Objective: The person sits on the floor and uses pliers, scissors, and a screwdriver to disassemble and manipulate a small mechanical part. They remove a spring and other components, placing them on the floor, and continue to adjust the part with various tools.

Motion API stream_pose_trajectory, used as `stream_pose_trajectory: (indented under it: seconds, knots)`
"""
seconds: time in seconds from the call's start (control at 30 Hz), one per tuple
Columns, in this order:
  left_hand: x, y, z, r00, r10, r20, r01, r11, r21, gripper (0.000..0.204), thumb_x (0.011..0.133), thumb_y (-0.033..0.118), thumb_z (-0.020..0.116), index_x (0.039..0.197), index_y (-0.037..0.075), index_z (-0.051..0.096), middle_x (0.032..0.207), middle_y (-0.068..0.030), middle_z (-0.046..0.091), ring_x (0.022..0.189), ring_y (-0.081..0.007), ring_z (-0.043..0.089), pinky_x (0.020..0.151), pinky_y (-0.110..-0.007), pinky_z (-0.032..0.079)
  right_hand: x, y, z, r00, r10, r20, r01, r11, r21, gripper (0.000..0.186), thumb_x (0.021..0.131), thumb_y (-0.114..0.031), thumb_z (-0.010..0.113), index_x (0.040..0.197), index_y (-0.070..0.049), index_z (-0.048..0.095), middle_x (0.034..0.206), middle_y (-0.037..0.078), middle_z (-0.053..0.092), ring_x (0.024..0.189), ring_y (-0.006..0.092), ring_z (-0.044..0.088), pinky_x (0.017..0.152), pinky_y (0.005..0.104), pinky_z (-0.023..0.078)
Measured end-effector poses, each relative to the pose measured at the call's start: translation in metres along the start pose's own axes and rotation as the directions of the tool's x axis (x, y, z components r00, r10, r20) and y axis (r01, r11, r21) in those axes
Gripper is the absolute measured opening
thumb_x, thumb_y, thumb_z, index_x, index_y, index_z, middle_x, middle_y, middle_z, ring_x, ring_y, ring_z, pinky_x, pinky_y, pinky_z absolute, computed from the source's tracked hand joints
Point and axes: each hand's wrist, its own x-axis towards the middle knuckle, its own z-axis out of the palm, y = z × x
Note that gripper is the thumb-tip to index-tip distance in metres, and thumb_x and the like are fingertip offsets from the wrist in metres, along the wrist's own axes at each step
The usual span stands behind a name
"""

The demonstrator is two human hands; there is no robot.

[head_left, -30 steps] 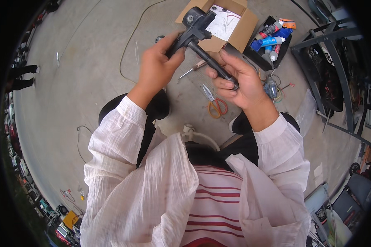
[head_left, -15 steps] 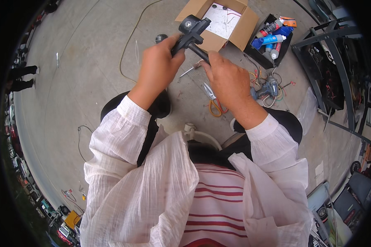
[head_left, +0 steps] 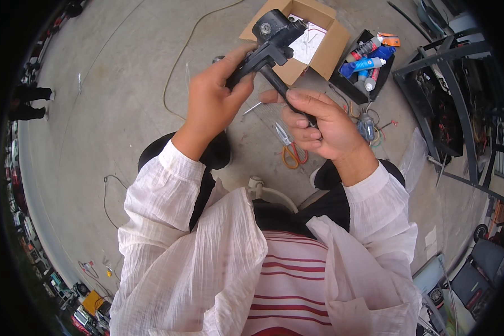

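Observation:
A black T-shaped part [head_left: 275,46] with a round housing at its top and a long rod-like stem is held up in front of me. My left hand [head_left: 214,103] grips the lower left end of its crosspiece between thumb and fingers. Around the stem, my right hand [head_left: 331,124] has its fingers curled, with the stem's lower end showing below the index finger. Beneath the hands on the concrete floor lie scissors [head_left: 288,147] with orange and red handles and a thin metal-shafted tool [head_left: 252,108], partly hidden by my right hand.
An open cardboard box [head_left: 331,51] stands ahead, beside a black bin [head_left: 341,77] of bottles and tubes. A grey power tool [head_left: 367,126] lies among loose wires. A dark metal frame [head_left: 452,73] stands at right. A hose [head_left: 176,61] crosses the floor; another person's legs [head_left: 31,103] are far left.
The black part has come closer and tilted. My right hand has turned palm-up and slid down along the stem, while my left hand keeps its grip.

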Motion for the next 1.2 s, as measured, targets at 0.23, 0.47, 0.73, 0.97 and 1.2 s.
stream_pose_trajectory:
  seconds: [0.23, 0.47, 0.73, 0.97, 1.2]
  knots:
    - [-0.003, 0.000, 0.006, 0.988, -0.127, 0.085, 0.111, 0.979, 0.173, 0.039, 0.084, 0.001, 0.065, 0.123, 0.002, 0.063, 0.074, -0.0069, 0.062, 0.068, -0.0057, 0.055, 0.062, -0.024, 0.047, 0.011, 0.024, -0.005, 0.778, -0.628, -0.008, 0.000, 0.013, -1.000, 0.023, 0.096, -0.020, 0.057, 0.106, 0.001, 0.061, 0.065, 0.009, 0.057, 0.050, 0.0190, 0.054, 0.046, 0.0319, 0.044]
    - [-0.004, -0.027, 0.013, 0.953, -0.275, 0.130, 0.269, 0.961, 0.061, 0.037, 0.087, 0.002, 0.064, 0.124, -0.002, 0.061, 0.083, -0.0020, 0.064, 0.071, -0.0081, 0.055, 0.063, -0.025, 0.046, 0.020, 0.026, -0.005, 0.753, -0.657, -0.020, -0.040, -0.015, -0.999, 0.024, 0.094, -0.019, 0.058, 0.111, -0.001, 0.059, 0.075, 0.014, 0.065, 0.060, 0.0224, 0.062, 0.048, 0.0318, 0.048]
    - [-0.002, -0.007, 0.016, 0.993, -0.111, -0.028, 0.092, 0.916, -0.389, 0.038, 0.089, 0.002, 0.063, 0.127, -0.002, 0.060, 0.096, -0.0030, 0.065, 0.084, -0.0077, 0.058, 0.072, -0.023, 0.048, -0.008, 0.003, 0.005, 0.989, -0.126, -0.074, 0.139, 0.968, 0.208, 0.031, 0.099, -0.023, 0.054, 0.121, -0.002, 0.059, 0.083, 0.003, 0.058, 0.052, 0.0034, 0.040, 0.041, 0.0171, 0.029]
    - [0.000, -0.004, 0.012, 0.993, -0.092, 0.073, 0.085, 0.992, 0.090, 0.037, 0.086, 0.004, 0.066, 0.123, 0.000, 0.062, 0.086, -0.0061, 0.066, 0.076, -0.0082, 0.059, 0.070, -0.023, 0.048, -0.005, 0.007, 0.001, 0.914, -0.330, -0.235, 0.112, 0.764, -0.636, 0.025, 0.097, -0.021, 0.058, 0.113, -0.002, 0.062, 0.075, 0.006, 0.060, 0.047, 0.0119, 0.050, 0.041, 0.0262, 0.038]
    - [0.001, -0.021, 0.015, 0.969, -0.236, 0.068, 0.211, 0.942, 0.260, 0.037, 0.082, 0.008, 0.067, 0.118, 0.002, 0.064, 0.077, -0.0180, 0.065, 0.057, -0.0202, 0.055, 0.061, -0.030, 0.048, 0.024, 0.037, -0.013, 0.657, -0.746, 0.107, -0.137, -0.258, -0.956, 0.033, 0.095, -0.022, 0.060, 0.119, 0.001, 0.059, 0.075, 0.007, 0.062, 0.053, 0.0135, 0.057, 0.043, 0.0270, 0.042]
